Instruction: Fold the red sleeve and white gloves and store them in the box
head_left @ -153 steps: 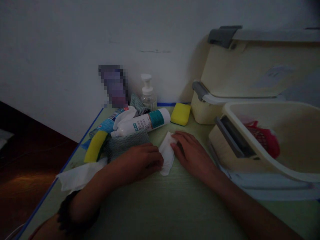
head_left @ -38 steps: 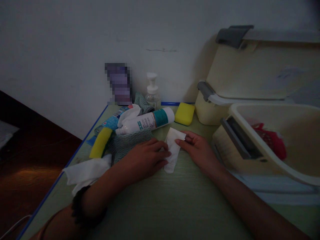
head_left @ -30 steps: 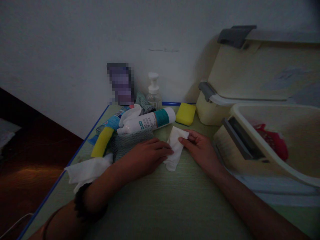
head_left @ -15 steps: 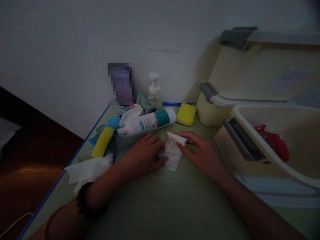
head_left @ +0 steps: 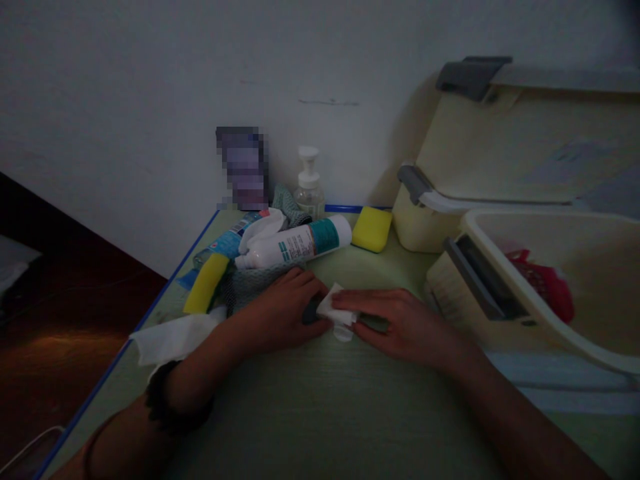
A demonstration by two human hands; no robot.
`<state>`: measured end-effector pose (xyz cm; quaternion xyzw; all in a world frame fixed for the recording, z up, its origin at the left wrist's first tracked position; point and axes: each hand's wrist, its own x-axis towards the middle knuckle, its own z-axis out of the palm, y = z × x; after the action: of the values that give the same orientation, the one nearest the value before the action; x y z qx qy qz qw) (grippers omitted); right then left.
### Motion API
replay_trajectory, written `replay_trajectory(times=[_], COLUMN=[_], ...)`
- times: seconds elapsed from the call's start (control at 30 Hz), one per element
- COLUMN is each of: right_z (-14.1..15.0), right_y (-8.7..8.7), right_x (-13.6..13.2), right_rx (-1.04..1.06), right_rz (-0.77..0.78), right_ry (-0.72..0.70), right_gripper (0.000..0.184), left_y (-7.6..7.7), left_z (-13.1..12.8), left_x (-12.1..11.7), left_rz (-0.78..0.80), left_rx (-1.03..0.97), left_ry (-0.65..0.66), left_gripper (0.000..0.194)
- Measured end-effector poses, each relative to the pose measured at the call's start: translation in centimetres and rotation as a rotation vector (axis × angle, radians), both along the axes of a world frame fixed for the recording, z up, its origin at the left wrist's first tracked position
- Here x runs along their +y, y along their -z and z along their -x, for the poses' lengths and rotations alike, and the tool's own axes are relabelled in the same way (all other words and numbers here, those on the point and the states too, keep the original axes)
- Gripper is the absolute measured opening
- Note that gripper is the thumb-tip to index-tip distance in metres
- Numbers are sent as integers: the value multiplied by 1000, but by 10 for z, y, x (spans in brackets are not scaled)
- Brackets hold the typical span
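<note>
Low over the middle of the table, my right hand (head_left: 395,320) holds a folded white wipe (head_left: 340,308) between thumb and straightened fingers. Part of the wipe hangs down below the fingertips. My left hand (head_left: 287,312) is closed, thumb against fingers, on a small dark grey object (head_left: 311,312), mostly hidden and of a kind I cannot make out. The wipe lies against the right side of this object. A grey mesh cloth (head_left: 255,283) lies behind my left hand, with a white bottle (head_left: 300,243) with a teal band on its side above it.
A yellow sponge (head_left: 373,229), another yellow sponge (head_left: 206,283), a blue pack (head_left: 225,240), a white cloth (head_left: 175,337) and a pump bottle (head_left: 310,190) lie or stand around. At right are an open cream bin (head_left: 450,280) with something red inside and a lidded box (head_left: 420,227).
My right hand has moved left and down, folding the wipe over toward my left fingers. The wipe now looks more bunched, and the dark object shows more clearly. My left hand has barely shifted.
</note>
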<state>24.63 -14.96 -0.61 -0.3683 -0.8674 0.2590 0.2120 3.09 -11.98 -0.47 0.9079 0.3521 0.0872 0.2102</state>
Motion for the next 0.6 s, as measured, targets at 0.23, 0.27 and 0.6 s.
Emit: replay_trajectory(times=[0.23,0.27,0.6], right_z=[1,1,0], right_y=[-7,-8,1], right_x=[-2,-3,0], right_rx=[-115,-132,-82], right_rz=[29,38,63], right_ry=[-59,-67,-61], right_gripper=[38,38,30], left_y=[4,4,-12], left_z=[2,3,6], left_x=[2,2,3], left_rz=[13,15,152], left_rx=[9,7,-24], left_ry=[6,7,22], left_gripper=[27,28,25])
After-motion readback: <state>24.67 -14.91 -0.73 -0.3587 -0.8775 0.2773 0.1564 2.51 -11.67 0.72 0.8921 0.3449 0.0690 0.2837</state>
